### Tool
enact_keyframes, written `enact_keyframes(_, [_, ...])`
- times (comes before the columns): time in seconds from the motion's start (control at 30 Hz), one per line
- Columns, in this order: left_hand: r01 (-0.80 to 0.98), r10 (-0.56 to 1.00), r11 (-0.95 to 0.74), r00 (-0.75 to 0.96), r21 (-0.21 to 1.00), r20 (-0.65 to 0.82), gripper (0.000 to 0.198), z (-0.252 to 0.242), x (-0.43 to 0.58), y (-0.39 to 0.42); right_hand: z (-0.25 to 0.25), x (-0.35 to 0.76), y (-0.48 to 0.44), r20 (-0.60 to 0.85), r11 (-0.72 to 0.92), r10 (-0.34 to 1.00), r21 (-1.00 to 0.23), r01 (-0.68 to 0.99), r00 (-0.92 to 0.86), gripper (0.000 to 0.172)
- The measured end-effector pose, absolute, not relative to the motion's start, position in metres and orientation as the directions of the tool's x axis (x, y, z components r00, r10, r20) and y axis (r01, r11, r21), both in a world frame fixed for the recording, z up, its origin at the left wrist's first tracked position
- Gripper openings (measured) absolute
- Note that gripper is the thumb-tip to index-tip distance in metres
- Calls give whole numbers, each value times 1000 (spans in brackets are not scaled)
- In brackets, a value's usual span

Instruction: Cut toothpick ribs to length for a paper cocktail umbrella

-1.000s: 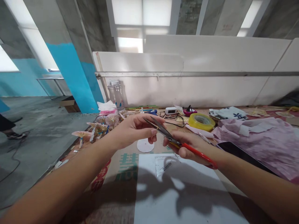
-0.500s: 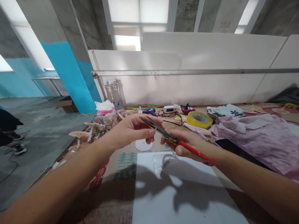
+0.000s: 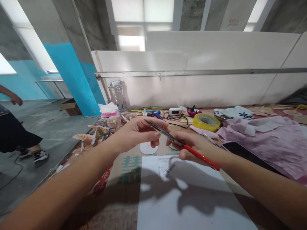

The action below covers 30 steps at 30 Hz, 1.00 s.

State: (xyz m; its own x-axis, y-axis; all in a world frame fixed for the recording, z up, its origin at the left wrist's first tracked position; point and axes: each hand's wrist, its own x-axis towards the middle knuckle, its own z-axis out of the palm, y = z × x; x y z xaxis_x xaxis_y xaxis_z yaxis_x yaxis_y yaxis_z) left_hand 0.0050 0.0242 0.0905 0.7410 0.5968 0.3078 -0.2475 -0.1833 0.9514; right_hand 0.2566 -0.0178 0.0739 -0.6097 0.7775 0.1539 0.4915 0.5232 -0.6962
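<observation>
My right hand (image 3: 189, 145) is closed round the red-handled scissors (image 3: 176, 141), whose dark blades point up and left, nearly together. The blades cross in front of the fingers of my left hand (image 3: 134, 132). A small, thin, pale yellowish strip (image 3: 160, 132) is pinched between that hand's thumb and fingers, right at the blades; its kind is too small to make out. Below the hands lie a white paper disc (image 3: 148, 148), a sheet of white paper (image 3: 192, 198) and a clear plastic ruler (image 3: 165, 167) on that sheet.
Small paper umbrellas (image 3: 100, 131) stand at the left edge. A roll of yellow tape (image 3: 206, 123), a black phone (image 3: 249, 156) and pink cloth (image 3: 271, 137) lie right. Behind are a blue glue gun (image 3: 153, 114) and a clear bottle (image 3: 117, 95). A person (image 3: 19, 131) walks at left.
The scissor blades have come closer together on the pale strip. My hands have hardly moved. The person at left has come further into view.
</observation>
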Motion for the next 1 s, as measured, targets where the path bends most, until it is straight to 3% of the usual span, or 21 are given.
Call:
enact_keyframes(0.43, [-277,542,-152,780,949,314,24,92,6,24,66,257,-14,184,535,755,-727,431,-629,78])
enact_keyframes(0.67, [-281,552,-168,768,945,326,23,97,6,20,70,260,-16,205,589,690,-716,374,-695,65])
enact_keyframes(0.87, [-295,544,-159,770,942,333,26,98,6,16,69,265,-17,228,683,572,-665,304,-788,74])
enact_keyframes(1.0, [-289,540,-162,775,943,330,28,97,6,15,71,261,-20,235,651,596,-701,291,-768,78])
